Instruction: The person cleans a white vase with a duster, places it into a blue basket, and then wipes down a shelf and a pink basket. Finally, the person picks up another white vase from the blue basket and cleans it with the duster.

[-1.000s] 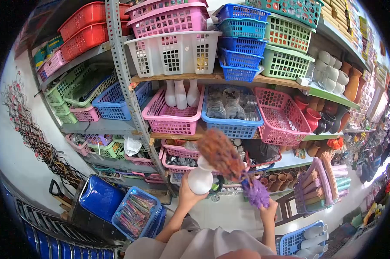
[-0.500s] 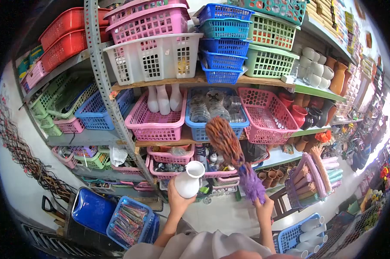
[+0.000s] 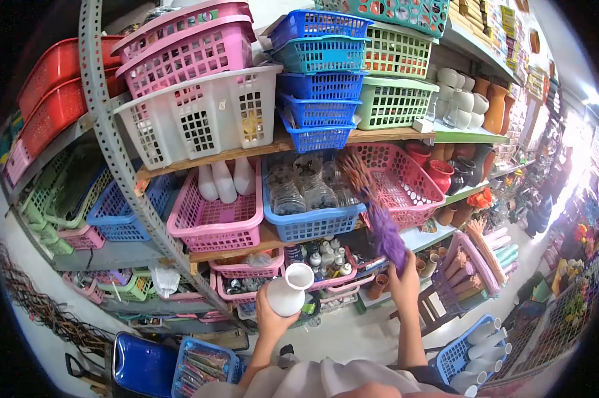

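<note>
My left hand (image 3: 273,317) is wrapped round the body of a white vase (image 3: 288,296), whose flared mouth tips toward me. Farther right, my right hand (image 3: 403,273) grips a fluffy duster (image 3: 385,229) near its purple end. The duster's brown and orange tip points up and away; it overlaps the gap between a blue basket (image 3: 316,225) of clear glassware (image 3: 306,186) and a pink basket (image 3: 405,192). To the left, a pink basket (image 3: 216,222) holds three white bottle-shaped vases (image 3: 224,181).
A perforated metal post (image 3: 117,142) rises at the left of the shelves. Stacked baskets (image 3: 200,123) fill the upper shelf. Low at the right stand a basket (image 3: 453,358) of white vases and a purple basket (image 3: 445,292) of rolled bundles. A blue tray (image 3: 143,361) sits lower left.
The view has shifted, bringing the shelves nearer. The duster has swung farther from me, its tip now at the baskets' edges, and my right hand is raised. The vase stays in my left hand.
</note>
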Tool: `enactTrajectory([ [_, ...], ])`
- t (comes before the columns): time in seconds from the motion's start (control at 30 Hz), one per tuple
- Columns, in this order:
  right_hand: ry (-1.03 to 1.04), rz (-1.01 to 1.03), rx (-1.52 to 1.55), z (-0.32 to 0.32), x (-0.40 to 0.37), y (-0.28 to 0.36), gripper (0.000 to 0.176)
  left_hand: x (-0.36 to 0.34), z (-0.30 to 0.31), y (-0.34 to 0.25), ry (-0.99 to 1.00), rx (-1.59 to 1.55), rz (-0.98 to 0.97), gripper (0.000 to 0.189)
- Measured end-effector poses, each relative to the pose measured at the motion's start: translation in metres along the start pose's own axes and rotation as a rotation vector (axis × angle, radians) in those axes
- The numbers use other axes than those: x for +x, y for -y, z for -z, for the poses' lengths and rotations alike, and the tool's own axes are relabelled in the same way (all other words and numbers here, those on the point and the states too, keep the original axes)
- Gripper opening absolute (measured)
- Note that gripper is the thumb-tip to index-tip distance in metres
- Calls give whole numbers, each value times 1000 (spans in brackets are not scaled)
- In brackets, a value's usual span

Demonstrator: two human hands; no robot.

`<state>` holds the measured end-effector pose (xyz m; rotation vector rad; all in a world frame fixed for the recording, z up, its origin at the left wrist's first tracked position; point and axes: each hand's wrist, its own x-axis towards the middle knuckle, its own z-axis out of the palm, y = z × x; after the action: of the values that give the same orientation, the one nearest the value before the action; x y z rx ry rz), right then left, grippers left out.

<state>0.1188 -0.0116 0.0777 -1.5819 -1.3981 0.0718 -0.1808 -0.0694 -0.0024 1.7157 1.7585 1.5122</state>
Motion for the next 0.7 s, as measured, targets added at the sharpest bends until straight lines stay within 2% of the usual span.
enactTrajectory([
  [0.03,-39,116,-22,-12,14,-1,46,6,3,0,8,-23,-5,100],
  [0.27,-16,179,-328,-89,98,62,45,64,10,24,47,-133,-146,99],
  [0.37,185,210,-522,-118,120,70,41,82,12,33,61,-154,-173,98],
  [0.47,202,273,-546,-136,125,65,42,102,23,30,77,-185,-208,97],
  [0.5,312,168,-520,-129,125,75,44,110,29,24,127,-182,-216,97],
  [0.53,309,170,-521,-128,122,76,44,116,32,25,149,-181,-220,97],
  [0.6,104,266,-657,-131,111,76,47,125,35,27,161,-251,-202,97],
  [0.7,4,467,-476,-114,96,122,55,141,47,29,152,-318,-184,97],
])
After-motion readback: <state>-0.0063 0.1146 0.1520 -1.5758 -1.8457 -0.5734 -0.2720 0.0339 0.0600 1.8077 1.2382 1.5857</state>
